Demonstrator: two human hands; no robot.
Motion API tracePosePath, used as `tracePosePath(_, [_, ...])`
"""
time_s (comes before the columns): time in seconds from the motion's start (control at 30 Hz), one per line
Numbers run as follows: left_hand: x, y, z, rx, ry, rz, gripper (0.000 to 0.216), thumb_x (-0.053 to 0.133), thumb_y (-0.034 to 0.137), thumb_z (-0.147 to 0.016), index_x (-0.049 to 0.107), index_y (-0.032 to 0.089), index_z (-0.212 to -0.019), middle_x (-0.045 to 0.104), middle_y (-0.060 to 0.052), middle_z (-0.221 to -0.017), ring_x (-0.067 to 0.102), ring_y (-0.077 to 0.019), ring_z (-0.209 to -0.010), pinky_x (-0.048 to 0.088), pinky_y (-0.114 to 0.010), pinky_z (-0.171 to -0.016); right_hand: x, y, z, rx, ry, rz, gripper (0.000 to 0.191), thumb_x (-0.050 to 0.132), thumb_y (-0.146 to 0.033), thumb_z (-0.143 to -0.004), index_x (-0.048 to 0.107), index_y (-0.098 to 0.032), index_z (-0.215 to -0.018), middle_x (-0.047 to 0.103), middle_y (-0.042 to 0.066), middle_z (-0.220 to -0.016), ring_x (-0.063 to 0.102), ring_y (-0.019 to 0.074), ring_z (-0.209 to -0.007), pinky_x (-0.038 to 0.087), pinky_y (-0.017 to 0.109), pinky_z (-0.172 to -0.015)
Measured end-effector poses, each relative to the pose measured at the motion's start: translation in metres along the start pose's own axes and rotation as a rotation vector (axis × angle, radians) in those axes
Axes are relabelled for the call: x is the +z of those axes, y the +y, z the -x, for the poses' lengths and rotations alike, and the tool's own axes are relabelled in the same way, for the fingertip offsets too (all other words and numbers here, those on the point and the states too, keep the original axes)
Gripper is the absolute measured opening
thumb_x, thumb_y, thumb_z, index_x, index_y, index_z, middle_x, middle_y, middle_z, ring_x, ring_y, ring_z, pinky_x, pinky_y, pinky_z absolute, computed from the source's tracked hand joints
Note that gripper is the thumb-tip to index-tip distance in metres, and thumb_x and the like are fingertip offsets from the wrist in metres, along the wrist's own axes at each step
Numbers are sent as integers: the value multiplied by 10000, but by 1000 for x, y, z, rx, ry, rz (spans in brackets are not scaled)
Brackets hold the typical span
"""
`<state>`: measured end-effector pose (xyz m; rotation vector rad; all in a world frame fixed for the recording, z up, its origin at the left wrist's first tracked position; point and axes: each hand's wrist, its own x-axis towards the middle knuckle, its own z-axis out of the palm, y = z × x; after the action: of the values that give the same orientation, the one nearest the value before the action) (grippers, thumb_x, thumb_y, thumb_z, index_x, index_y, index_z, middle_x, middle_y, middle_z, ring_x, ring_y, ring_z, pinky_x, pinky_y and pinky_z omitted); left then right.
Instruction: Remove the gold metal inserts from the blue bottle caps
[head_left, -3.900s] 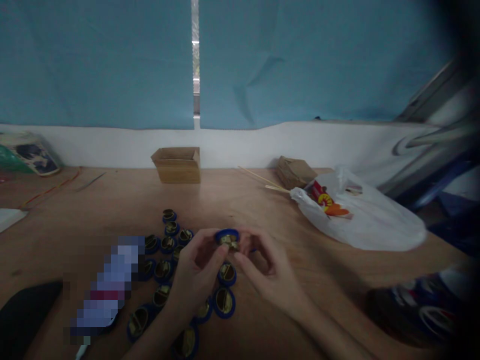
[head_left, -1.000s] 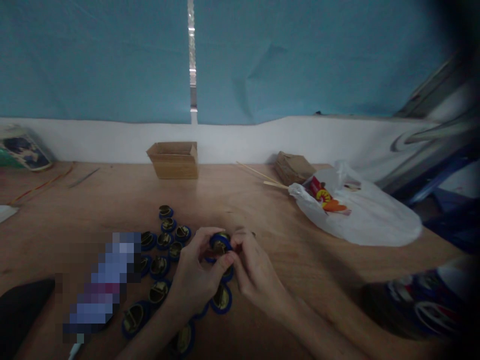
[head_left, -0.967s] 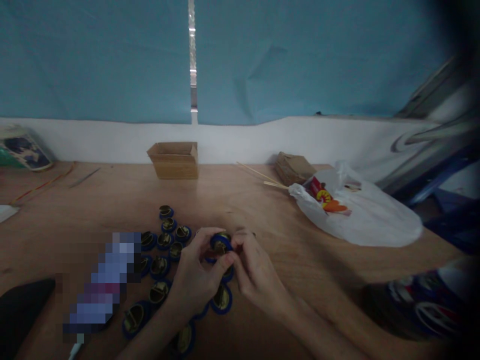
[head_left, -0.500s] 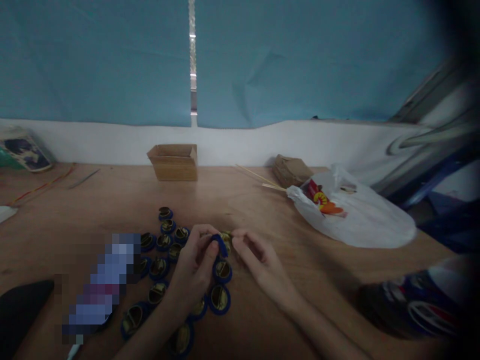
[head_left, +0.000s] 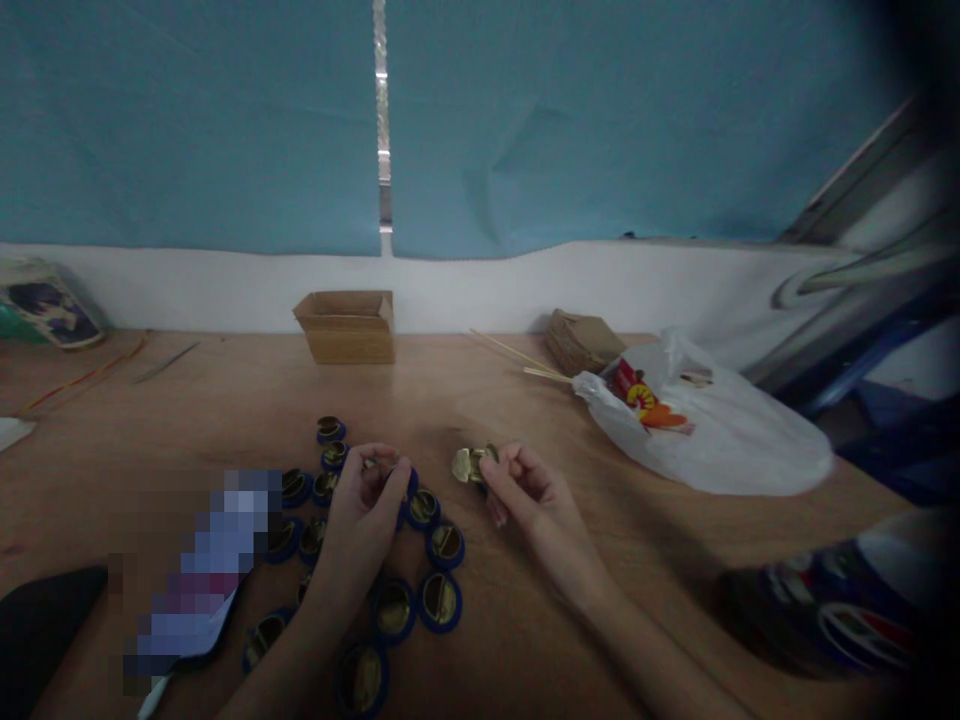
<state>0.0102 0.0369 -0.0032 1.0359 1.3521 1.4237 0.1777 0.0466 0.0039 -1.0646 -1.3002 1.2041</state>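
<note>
My left hand (head_left: 367,510) is closed around a small blue piece (head_left: 412,484), mostly hidden by the fingers. Apart from it, to the right, my right hand (head_left: 534,500) pinches a shiny gold-coloured metal piece (head_left: 466,465) that sticks out leftward from the fingertips, above the tabletop. Several round blue-rimmed pieces with gold-coloured metal inside, such as this blue-rimmed round piece (head_left: 440,601), lie on the table around and beneath my left hand. My left hand and forearm cover some of them.
An open cardboard box (head_left: 349,335) stands by the wall. At right lie a white plastic bag (head_left: 742,430), a folded brown paper bag (head_left: 581,342) and a dark bottle (head_left: 832,610). A blurred-out phone-like object (head_left: 202,570) with a cable lies left of my left forearm.
My hands have moved apart, the left one going left with the blue piece. The gold-coloured piece, earlier close to the blue one, is now in my right hand, slightly farther right.
</note>
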Motion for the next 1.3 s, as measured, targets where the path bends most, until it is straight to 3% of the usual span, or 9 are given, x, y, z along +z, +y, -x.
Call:
tracePosePath(0.13, [1,6,2,39,-208,-51,193,587,362,-852,630,187,-921,683,-19,-771,648,-178,-783,493,-272,-695,4,2,8,-308,57,289,221,624,-253,-848,452,-218,-714,423,-53,-633,438,105,-565,382,234,-526])
tracePosePath(0.27, [4,6,8,139,-414,-143,274,458,343,-937,659,195,-823,694,-31,-868,632,-184,-846,490,-283,-777,6,7,19,-605,-68,643,108,600,-168,-872,509,-216,-840,491,-34,-671,498,117,-583,425,248,-546])
tracePosePath(0.43, [1,0,14,142,-370,-188,294,407,346,-966,670,221,-928,711,-29,-960,636,-180,-854,515,-279,-769,2,9,21,-823,-82,867,65,527,-149,-910,560,-204,-905,606,39,-744,589,177,-674,501,301,-592])
tracePosePath(0.67, [1,1,16,83,-359,-66,226,510,337,-925,694,252,-1026,723,-27,-1054,650,-203,-1007,527,-299,-857,-2,6,21,-866,-99,904,131,533,-121,-890,596,-213,-958,653,68,-832,644,218,-798,540,350,-694])
tracePosePath(0.77, [2,6,12,90,-394,-23,214,532,304,-915,682,221,-1042,711,-42,-1082,644,-198,-1034,496,-308,-917,-2,7,19,-832,-116,864,188,548,-127,-881,559,-212,-1049,647,78,-916,634,223,-872,543,360,-748])
tracePosePath(0.9, [2,7,11,114,-327,27,218,562,267,-892,621,208,-1094,698,-53,-1085,649,-186,-1019,508,-292,-881,-1,9,16,-673,-53,742,317,625,-198,-848,482,-220,-1129,609,78,-999,603,219,-924,532,372,-782])
tracePosePath(1.07, [2,3,14,158,-314,33,220,540,213,-899,565,221,-1118,693,-56,-1109,659,-175,-1010,519,-274,-855,4,7,11,-392,-45,372,260,568,-255,-886,477,-223,-1127,573,18,-868,601,158,-777,537,309,-707])
tracePosePath(1.17, [1,-1,13,290,-298,-103,276,540,158,-888,567,242,-1149,692,-44,-1120,648,-182,-1048,512,-301,-904,5,6,7,-190,-102,169,163,492,-336,-933,533,-223,-1043,593,17,-853,614,140,-718,551,280,-648])
tracePosePath(1.3, [0,-10,12,598,-262,-419,367,546,87,-858,600,264,-1175,700,-45,-1141,648,-212,-1053,506,-360,-933,2,9,2,-20,-196,21,222,542,-409,-899,539,-223,-1021,637,13,-855,644,137,-694,575,285,-647])
